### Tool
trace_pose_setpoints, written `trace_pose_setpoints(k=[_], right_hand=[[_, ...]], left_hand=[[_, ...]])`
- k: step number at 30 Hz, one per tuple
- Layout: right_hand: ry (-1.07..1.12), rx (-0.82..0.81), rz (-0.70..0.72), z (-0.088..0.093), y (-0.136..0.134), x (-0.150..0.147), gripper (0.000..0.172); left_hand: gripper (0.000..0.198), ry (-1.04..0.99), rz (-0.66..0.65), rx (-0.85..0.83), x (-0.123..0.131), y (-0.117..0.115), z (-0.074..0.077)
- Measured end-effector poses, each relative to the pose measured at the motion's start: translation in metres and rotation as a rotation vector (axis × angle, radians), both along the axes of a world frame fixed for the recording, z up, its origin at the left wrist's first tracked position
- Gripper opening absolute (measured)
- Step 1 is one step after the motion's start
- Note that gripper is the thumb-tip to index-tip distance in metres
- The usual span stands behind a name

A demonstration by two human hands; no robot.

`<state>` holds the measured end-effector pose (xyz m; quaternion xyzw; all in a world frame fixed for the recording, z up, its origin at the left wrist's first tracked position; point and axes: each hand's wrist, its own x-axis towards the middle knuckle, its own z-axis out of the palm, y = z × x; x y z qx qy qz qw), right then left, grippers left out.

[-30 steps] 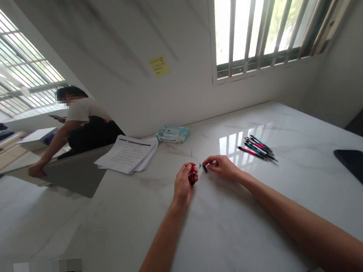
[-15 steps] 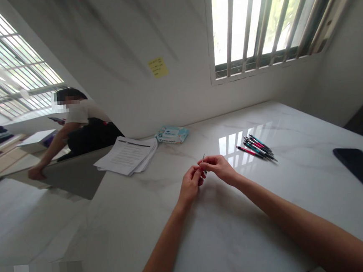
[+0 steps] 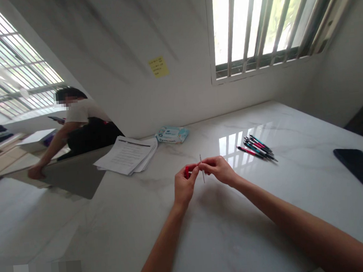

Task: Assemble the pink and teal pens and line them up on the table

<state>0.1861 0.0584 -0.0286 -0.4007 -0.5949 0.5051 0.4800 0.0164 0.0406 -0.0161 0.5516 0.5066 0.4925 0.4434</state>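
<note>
My left hand (image 3: 183, 189) is closed over the white marbled table (image 3: 233, 241), with a red pen barrel (image 3: 187, 172) showing between its thumb and fingers. The rest of that barrel is hidden by the hand. Close beside it, my right hand (image 3: 221, 170) pinches a thin, pale pen refill (image 3: 203, 177), which stands nearly upright. The left fingertips meet the right ones at the refill; whether they also grip it I cannot tell. Several pens (image 3: 257, 146) in red, teal and black lie together to the right of my hands.
A blue wipes packet (image 3: 172, 135) and a paper stack (image 3: 128, 155) lie toward the wall. A dark phone (image 3: 362, 171) is at the right. Yellow sticky note (image 3: 158, 67) hangs on the wall. At the left, another person (image 3: 86, 118) leans over a grey panel (image 3: 80, 173).
My left hand has turned and shifted slightly left, and the red barrel now shows in it. The refill is more upright, with its lower end in view. The pens have not moved.
</note>
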Motion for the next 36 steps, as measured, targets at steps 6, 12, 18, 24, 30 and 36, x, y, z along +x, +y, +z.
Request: trace_pose_setpoints(k=[6,12,18,24,30,36], right_hand=[[-0.185,0.026,0.005,-0.001,-0.003,0.002,0.036],[-0.238,0.09,0.054,-0.003,-0.011,-0.006,0.033],[-0.384,0.136,-0.023,-0.007,-0.009,-0.001,0.02],[-0.59,0.08,-0.316,-0.016,0.006,0.023,0.032],[-0.761,0.094,-0.303,-0.019,0.007,0.024,0.032],[-0.811,0.082,-0.24,-0.008,0.004,0.025,0.02]], left_hand=[[0.046,-0.168,-0.015,-0.105,-0.004,0.002,0.002],[0.044,-0.127,-0.027,-0.151,-0.004,0.002,0.001],[0.042,-0.161,0.089,-0.14,-0.013,0.012,-0.004],[0.021,0.536,0.017,-0.023,-0.017,0.011,-0.011],[0.021,0.942,0.017,0.11,-0.005,0.005,-0.012],[0.024,0.899,0.032,0.034,-0.015,0.009,-0.009]])
